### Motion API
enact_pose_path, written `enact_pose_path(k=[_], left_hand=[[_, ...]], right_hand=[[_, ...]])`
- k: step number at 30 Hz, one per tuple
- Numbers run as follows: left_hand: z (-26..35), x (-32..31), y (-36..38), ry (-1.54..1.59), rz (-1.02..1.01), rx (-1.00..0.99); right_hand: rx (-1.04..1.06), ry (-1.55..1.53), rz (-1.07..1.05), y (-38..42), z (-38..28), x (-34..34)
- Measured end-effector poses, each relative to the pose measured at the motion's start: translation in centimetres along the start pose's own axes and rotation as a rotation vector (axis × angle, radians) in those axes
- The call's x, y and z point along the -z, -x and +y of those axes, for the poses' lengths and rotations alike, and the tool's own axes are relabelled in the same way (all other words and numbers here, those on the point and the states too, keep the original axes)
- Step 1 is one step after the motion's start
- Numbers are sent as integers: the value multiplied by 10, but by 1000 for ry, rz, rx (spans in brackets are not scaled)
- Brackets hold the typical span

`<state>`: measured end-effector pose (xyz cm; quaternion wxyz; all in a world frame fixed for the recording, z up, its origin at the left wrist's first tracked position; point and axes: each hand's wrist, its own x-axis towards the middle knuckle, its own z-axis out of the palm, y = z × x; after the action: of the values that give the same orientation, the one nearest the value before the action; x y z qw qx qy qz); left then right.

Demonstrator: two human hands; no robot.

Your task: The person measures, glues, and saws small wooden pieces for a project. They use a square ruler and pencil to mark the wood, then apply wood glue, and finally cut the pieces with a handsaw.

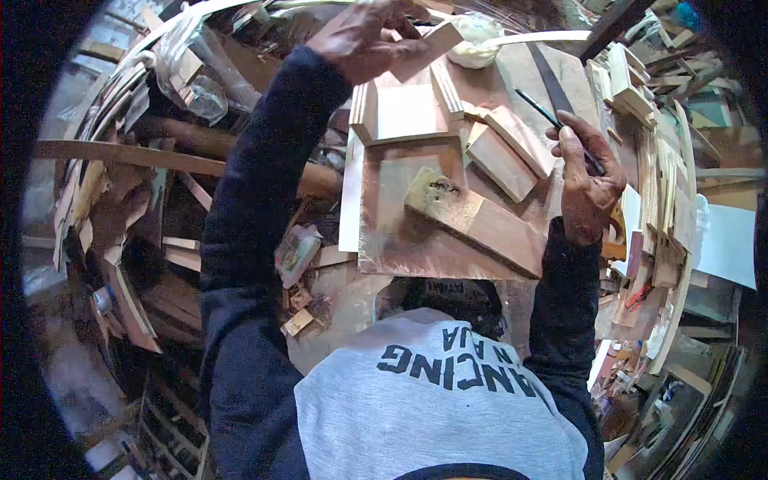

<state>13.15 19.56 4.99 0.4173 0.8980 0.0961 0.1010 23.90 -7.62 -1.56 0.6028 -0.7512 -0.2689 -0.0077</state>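
My left hand [372, 40] is at the far edge of the work board, its fingers bent around the end of a small wooden piece [436, 50]. The fingertips are partly hidden. Between thumb and fingers, my right hand [590, 176] grips a thin dark pencil [536, 107], tip pointing up and left. Below my left hand, a three-sided wooden frame [364, 116] surrounds a bright, pale panel [404, 110]. Wooden blocks [502, 164] lie between the frame and my right hand. Nearer my body, a longer block [480, 224] with a stained end rests diagonally on the board [388, 248].
A crumpled cream bundle [476, 44] sits at the board's far side, near a long dark tapered strip [548, 76]. Clear plastic [204, 76] and wood scraps crowd the left. Stacked wood strips [660, 216] and a white sheet [724, 240] are at right.
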Motion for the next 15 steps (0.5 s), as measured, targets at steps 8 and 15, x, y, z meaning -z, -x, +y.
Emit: enact_pose_path(k=[8, 15], left_hand=[[1, -45, 32, 574, -179, -16], [-2, -85, 58, 743, -106, 92]], right_hand=[[-12, 178, -33, 4, 11, 27], [79, 362, -3, 10, 9, 30]])
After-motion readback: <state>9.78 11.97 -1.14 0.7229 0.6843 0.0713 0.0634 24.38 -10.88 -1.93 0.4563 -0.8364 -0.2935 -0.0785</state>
